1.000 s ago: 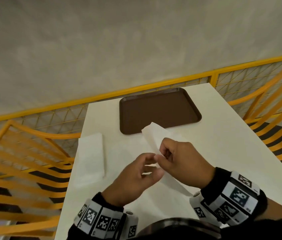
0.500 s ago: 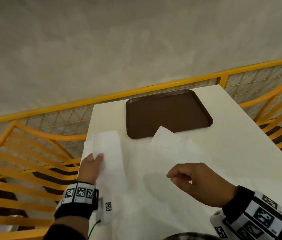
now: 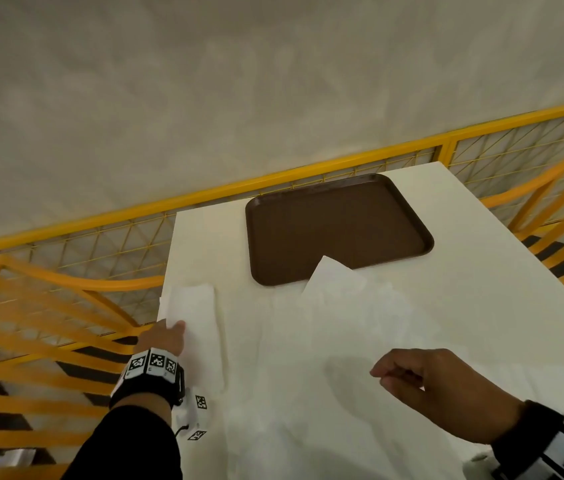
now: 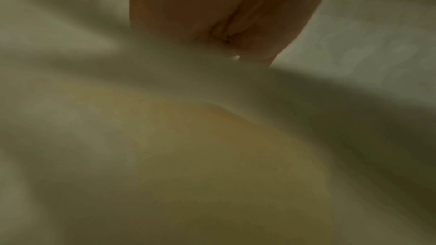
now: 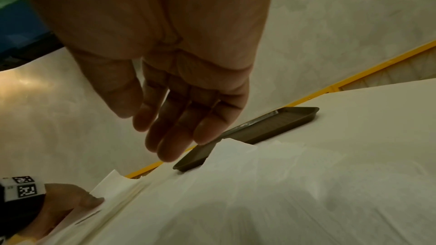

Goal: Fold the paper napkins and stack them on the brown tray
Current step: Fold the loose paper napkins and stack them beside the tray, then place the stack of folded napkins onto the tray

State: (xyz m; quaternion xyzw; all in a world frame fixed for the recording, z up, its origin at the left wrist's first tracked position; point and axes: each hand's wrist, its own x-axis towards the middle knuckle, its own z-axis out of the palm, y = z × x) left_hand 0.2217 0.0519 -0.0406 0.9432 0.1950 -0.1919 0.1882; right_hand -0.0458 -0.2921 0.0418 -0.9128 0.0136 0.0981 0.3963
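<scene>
left hand (image 3: 164,337) pinching napkin stack (image 3: 197,327) | right hand (image 3: 443,389) loose over open napkin (image 3: 353,306), holding nothing | tray (image 3: 337,226) bare

tray (image 3: 339,233): dark brown, plain
surface (image 3: 488,271): white, no pattern
napkins (image 3: 197,317): white stack; loose napkin (image 3: 349,306) white, faintly creased
railing (image 3: 204,199): bright yellow bar, yellow wire mesh in triangles
chairs (image 3: 41,306): yellow-orange slats, dark gaps between
wrist bands (image 3: 154,365): black, with white squares bearing black checker codes
sleeve (image 3: 128,441): black
floor (image 3: 239,81): pale grey-beige, mottled
</scene>
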